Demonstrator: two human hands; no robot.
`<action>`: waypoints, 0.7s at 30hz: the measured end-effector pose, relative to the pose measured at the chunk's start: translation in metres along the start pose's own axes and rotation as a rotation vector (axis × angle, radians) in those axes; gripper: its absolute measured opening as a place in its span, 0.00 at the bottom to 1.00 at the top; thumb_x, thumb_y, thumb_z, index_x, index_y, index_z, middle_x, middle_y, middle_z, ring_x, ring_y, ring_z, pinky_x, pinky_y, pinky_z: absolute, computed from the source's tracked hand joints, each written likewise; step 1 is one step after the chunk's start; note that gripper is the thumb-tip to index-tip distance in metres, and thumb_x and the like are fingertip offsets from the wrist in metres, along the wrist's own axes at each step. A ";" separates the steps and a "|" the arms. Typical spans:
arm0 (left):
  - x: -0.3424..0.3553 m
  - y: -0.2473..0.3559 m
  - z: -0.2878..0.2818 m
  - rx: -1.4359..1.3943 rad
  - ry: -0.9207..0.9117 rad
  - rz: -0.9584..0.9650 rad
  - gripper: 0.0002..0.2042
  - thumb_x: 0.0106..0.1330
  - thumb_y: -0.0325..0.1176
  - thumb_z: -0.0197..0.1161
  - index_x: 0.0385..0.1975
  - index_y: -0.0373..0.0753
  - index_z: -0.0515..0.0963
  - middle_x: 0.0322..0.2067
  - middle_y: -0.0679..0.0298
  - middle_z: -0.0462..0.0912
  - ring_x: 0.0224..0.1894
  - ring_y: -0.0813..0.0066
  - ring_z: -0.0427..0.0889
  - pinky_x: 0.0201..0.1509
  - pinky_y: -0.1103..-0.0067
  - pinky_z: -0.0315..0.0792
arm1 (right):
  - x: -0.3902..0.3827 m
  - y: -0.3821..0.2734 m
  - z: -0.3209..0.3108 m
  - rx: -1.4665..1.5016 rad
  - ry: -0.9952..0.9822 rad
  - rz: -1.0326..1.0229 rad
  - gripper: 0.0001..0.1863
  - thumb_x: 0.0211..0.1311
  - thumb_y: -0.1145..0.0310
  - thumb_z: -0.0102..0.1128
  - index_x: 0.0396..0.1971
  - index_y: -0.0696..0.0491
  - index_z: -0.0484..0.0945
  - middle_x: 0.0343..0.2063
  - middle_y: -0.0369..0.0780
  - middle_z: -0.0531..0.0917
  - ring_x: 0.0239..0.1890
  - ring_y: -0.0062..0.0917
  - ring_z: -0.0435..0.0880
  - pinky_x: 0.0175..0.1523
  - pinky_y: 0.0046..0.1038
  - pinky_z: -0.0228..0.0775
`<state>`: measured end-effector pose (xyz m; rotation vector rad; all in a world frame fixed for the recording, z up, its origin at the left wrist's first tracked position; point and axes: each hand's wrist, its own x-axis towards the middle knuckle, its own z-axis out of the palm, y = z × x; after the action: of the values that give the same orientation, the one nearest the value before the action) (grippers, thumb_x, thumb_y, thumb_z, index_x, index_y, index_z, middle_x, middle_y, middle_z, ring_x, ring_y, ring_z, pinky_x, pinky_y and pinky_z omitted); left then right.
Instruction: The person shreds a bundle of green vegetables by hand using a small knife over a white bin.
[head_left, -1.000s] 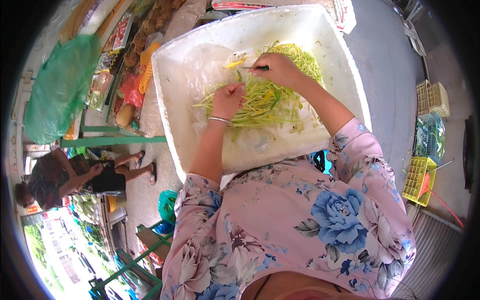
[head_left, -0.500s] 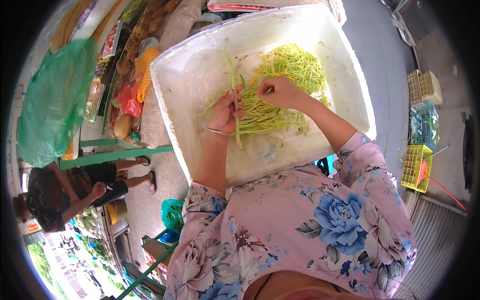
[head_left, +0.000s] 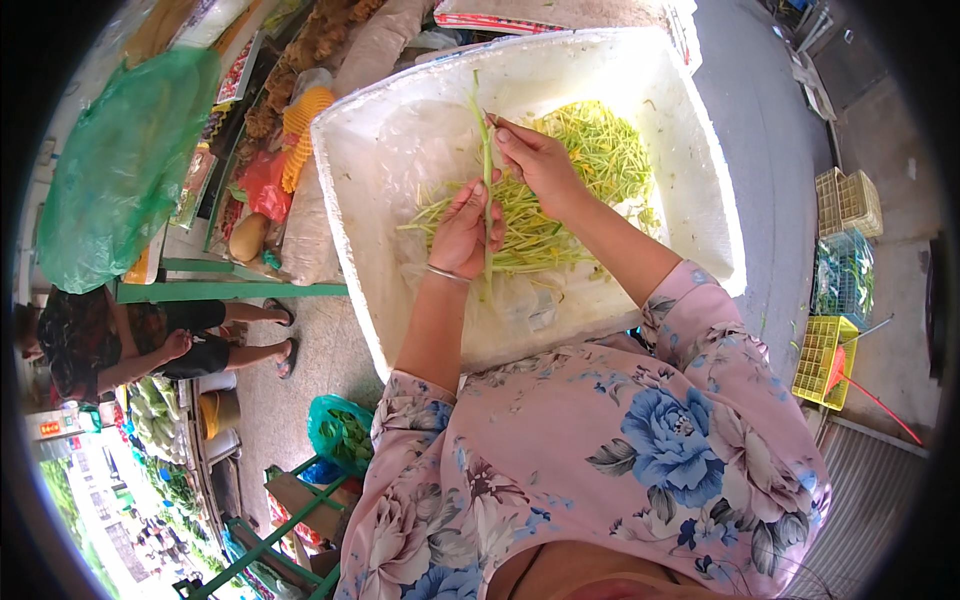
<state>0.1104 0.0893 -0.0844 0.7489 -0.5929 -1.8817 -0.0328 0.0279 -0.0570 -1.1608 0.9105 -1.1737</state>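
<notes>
My left hand (head_left: 464, 232) is closed round the lower part of a long green vegetable stalk (head_left: 487, 155), which stands nearly upright in the picture. The thumb and fingers of my right hand (head_left: 540, 168) pinch the stalk close to its upper end. Both hands are over a white foam box (head_left: 345, 235). Inside it lies a loose pile of thin yellow-green stems (head_left: 605, 150), spreading from the far right toward the middle, partly hidden by my right forearm. Clear plastic film (head_left: 415, 140) lines the box's left side.
To the left hangs a green plastic bag (head_left: 130, 180) near goods and a green metal frame (head_left: 235, 291). A person (head_left: 130, 345) is at the far left. A green bag of leaves (head_left: 342, 435) sits low left. Plastic crates (head_left: 828, 360) line the right wall.
My right hand has moved up and left from above the stem pile to the upper stalk. My left hand has shifted slightly right, still holding the stalk.
</notes>
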 end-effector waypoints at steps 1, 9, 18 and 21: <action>0.000 0.001 -0.002 -0.038 -0.043 -0.007 0.13 0.68 0.40 0.49 0.48 0.45 0.71 0.21 0.69 0.71 0.17 0.79 0.67 0.16 0.84 0.60 | 0.001 0.006 -0.002 -0.135 0.071 -0.137 0.21 0.62 0.59 0.54 0.52 0.53 0.73 0.21 0.29 0.70 0.23 0.11 0.64 0.27 0.14 0.56; 0.005 -0.007 -0.009 0.535 0.346 0.140 0.12 0.65 0.37 0.54 0.45 0.41 0.74 0.19 0.70 0.71 0.16 0.84 0.67 0.17 0.84 0.61 | 0.015 -0.024 -0.042 -0.098 -0.095 0.149 0.25 0.58 0.58 0.58 0.50 0.59 0.73 0.20 0.31 0.71 0.22 0.12 0.65 0.25 0.15 0.55; 0.010 -0.005 -0.028 1.037 0.403 0.398 0.11 0.59 0.35 0.60 0.40 0.41 0.79 0.16 0.70 0.73 0.19 0.84 0.68 0.24 0.82 0.64 | 0.039 -0.001 -0.054 -0.470 -0.130 0.289 0.17 0.56 0.54 0.60 0.37 0.51 0.82 0.13 0.27 0.66 0.16 0.12 0.60 0.22 0.19 0.51; 0.018 -0.005 -0.030 1.010 0.371 0.362 0.11 0.59 0.35 0.60 0.40 0.41 0.79 0.17 0.70 0.74 0.20 0.83 0.68 0.26 0.83 0.65 | 0.049 0.025 -0.067 -0.750 -0.175 0.225 0.19 0.54 0.51 0.59 0.39 0.49 0.81 0.15 0.30 0.72 0.17 0.16 0.67 0.24 0.23 0.59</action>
<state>0.1234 0.0729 -0.1127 1.4644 -1.3472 -0.9880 -0.0830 -0.0330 -0.0932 -1.6668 1.3561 -0.5307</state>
